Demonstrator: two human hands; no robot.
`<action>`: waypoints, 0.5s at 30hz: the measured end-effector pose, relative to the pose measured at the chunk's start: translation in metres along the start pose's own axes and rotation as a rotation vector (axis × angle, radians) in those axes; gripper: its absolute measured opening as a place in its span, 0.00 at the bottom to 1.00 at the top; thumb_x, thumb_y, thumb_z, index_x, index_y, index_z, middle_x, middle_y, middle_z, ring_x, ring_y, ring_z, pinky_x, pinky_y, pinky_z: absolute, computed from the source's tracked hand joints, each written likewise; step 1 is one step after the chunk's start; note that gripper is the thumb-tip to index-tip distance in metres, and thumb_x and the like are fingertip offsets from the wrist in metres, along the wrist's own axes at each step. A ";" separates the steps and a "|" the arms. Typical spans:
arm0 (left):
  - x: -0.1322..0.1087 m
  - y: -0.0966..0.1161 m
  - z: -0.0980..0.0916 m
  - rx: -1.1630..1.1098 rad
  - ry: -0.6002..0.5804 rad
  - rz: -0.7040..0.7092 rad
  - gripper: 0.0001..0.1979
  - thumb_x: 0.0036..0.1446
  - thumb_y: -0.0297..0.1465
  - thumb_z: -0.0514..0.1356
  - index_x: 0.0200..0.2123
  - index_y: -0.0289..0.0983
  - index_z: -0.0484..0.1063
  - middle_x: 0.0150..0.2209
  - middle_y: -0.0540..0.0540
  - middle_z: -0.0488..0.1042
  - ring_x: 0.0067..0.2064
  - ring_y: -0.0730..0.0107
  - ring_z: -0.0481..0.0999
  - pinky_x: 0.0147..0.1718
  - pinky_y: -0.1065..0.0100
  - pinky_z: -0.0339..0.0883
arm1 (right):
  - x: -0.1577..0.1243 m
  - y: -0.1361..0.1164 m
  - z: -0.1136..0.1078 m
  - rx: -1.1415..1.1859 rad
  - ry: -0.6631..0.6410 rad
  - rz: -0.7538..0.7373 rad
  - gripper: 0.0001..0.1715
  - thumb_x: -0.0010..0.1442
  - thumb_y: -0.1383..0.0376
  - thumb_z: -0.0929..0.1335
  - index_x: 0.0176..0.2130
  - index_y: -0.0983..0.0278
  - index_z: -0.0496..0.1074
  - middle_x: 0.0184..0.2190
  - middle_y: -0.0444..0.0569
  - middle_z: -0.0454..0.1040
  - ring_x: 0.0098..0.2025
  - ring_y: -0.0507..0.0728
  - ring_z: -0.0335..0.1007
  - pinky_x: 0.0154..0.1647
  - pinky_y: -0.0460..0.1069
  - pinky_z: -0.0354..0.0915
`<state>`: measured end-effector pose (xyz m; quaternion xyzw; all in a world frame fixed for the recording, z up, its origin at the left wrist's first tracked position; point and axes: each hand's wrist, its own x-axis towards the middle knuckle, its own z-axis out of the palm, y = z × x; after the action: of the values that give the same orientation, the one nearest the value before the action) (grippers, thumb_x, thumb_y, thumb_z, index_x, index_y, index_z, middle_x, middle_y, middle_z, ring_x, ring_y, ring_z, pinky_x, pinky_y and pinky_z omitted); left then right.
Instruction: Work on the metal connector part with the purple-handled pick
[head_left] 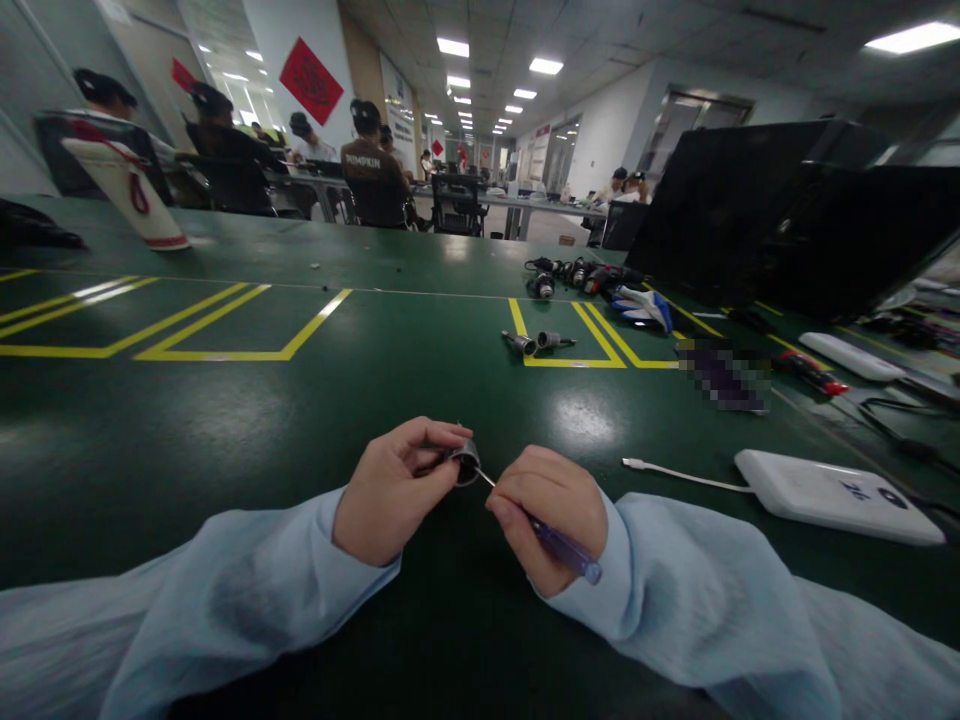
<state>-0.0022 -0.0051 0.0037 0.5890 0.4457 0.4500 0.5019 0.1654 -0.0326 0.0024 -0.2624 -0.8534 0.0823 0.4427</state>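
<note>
My left hand [401, 485] pinches a small grey metal cup-shaped part [468, 462] between thumb and fingers, its round mouth turned toward my right hand. Closed around a screwdriver with a translucent purple handle [564, 548], my right hand [551, 510] points the thin metal shaft at that mouth. The tip reaches the rim or goes inside; I cannot tell which. Farther off on the green table [337, 420] lie two similar metal parts with thin stems, one on the left [519, 343] and one on the right [553, 340], close together by a yellow tape line.
To the right lies a white power bank [832, 492] with a short white cable [686, 476]. Behind are a blue-and-white object [643, 308], a heap of dark cylindrical parts [574, 275], red-black pliers-like tool [810, 372] and black monitors [727, 215]. A white cup-like container [131, 195] stands far left.
</note>
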 end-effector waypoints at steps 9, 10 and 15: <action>-0.001 0.002 -0.001 -0.009 -0.015 -0.010 0.05 0.43 0.24 0.60 0.28 0.33 0.68 0.40 0.43 0.74 0.37 0.66 0.77 0.37 0.64 0.73 | 0.001 0.001 0.000 -0.007 -0.007 -0.028 0.08 0.54 0.73 0.61 0.27 0.70 0.68 0.22 0.50 0.69 0.26 0.51 0.62 0.29 0.48 0.62; -0.001 0.001 -0.001 -0.008 -0.015 -0.007 0.05 0.44 0.24 0.60 0.29 0.33 0.68 0.40 0.43 0.74 0.37 0.66 0.77 0.37 0.64 0.73 | 0.001 0.002 0.001 -0.006 -0.007 -0.026 0.08 0.54 0.73 0.61 0.27 0.69 0.68 0.21 0.50 0.68 0.25 0.51 0.62 0.28 0.48 0.62; 0.000 0.001 0.000 0.004 0.007 0.000 0.06 0.42 0.25 0.61 0.28 0.33 0.68 0.40 0.43 0.74 0.38 0.64 0.77 0.37 0.63 0.73 | 0.000 0.002 0.001 -0.002 0.003 -0.017 0.08 0.54 0.72 0.60 0.27 0.68 0.67 0.21 0.49 0.68 0.25 0.51 0.62 0.27 0.48 0.62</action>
<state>-0.0023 -0.0054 0.0046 0.5886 0.4481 0.4511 0.4992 0.1652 -0.0309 0.0015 -0.2558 -0.8549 0.0773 0.4446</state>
